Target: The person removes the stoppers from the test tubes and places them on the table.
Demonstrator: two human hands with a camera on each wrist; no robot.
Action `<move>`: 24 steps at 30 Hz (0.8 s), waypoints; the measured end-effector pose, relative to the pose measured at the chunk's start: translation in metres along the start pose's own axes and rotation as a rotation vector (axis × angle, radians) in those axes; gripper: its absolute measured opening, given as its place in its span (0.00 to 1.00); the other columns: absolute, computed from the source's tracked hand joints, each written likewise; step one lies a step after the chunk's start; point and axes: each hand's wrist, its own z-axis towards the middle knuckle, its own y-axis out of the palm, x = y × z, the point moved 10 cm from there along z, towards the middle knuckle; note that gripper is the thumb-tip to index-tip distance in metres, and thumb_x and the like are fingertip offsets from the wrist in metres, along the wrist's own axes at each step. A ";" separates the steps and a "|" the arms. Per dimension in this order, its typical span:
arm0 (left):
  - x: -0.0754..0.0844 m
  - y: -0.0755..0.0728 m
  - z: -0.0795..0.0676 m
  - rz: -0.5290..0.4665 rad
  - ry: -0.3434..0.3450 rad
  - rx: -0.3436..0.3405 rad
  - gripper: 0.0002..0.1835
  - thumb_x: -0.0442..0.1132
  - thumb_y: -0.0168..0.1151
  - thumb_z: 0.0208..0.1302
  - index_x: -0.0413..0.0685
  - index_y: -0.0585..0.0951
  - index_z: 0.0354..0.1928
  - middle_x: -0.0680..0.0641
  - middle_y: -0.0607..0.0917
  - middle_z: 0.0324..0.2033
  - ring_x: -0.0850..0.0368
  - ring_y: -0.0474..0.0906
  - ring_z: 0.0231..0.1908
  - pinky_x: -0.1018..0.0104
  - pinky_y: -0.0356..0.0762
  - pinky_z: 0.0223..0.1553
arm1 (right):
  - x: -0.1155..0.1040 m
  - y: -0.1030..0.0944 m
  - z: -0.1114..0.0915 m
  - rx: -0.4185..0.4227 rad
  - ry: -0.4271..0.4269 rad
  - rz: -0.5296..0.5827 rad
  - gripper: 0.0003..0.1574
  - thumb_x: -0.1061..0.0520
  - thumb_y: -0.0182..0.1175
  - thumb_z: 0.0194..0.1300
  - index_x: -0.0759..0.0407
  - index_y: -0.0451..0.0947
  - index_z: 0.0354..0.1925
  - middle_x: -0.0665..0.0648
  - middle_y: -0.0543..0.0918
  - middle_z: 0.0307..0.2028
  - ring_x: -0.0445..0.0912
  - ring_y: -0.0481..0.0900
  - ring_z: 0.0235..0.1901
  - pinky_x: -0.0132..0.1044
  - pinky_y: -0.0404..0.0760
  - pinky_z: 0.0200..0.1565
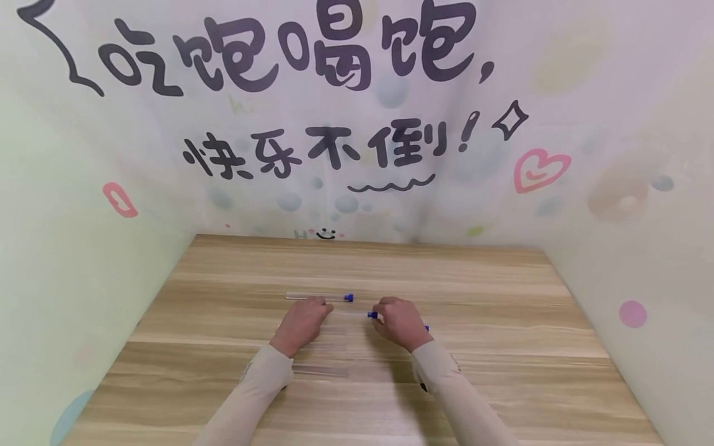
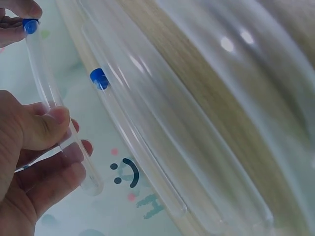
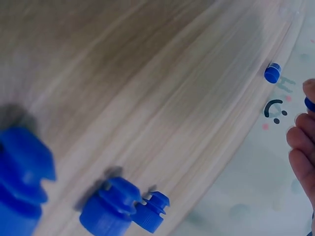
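My left hand (image 1: pixel 301 325) pinches a clear test tube (image 2: pixel 42 73) between thumb and fingers, near its rounded end. At the tube's other end, the right hand (image 1: pixel 403 323) holds a blue cap (image 2: pixel 30 26) against the mouth; how deep the cap sits is not visible. Just behind the hands lies another tube (image 1: pixel 312 296) with a blue cap (image 2: pixel 100 78) on its end. Several clear tubes (image 1: pixel 320 371) lie beside the left forearm. Loose blue caps, among them a stepped cap (image 3: pixel 110 206), rest on the table by the right wrist.
The wood-grain table (image 1: pixel 502 347) meets a white backdrop (image 1: pixel 558 93) with black lettering and drawings at its far edge. Pale panels (image 1: pixel 630 248) rise along the left and right sides.
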 end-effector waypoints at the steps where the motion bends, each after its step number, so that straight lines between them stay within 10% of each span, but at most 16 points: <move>1: 0.000 0.000 0.000 -0.002 0.001 -0.002 0.12 0.23 0.62 0.51 0.46 0.85 0.34 0.49 0.84 0.27 0.55 0.81 0.28 0.65 0.78 0.25 | 0.001 -0.001 0.000 0.009 0.010 0.001 0.11 0.54 0.72 0.50 0.57 0.85 0.33 0.52 0.86 0.30 0.42 0.83 0.29 0.34 0.82 0.32; 15: -0.002 -0.002 -0.002 -0.037 -0.011 0.067 0.13 0.21 0.65 0.44 0.46 0.84 0.30 0.49 0.79 0.22 0.56 0.79 0.24 0.66 0.75 0.20 | 0.008 -0.009 -0.002 0.137 0.085 -0.006 0.05 0.58 0.71 0.50 0.58 0.84 0.28 0.52 0.85 0.28 0.41 0.82 0.25 0.33 0.80 0.26; 24: -0.023 0.007 -0.006 -0.076 -0.095 -0.005 0.11 0.22 0.65 0.52 0.44 0.85 0.34 0.47 0.77 0.28 0.55 0.77 0.31 0.67 0.78 0.26 | 0.044 -0.001 -0.009 0.034 0.209 0.029 0.06 0.57 0.71 0.53 0.57 0.85 0.31 0.52 0.85 0.31 0.43 0.83 0.27 0.35 0.81 0.28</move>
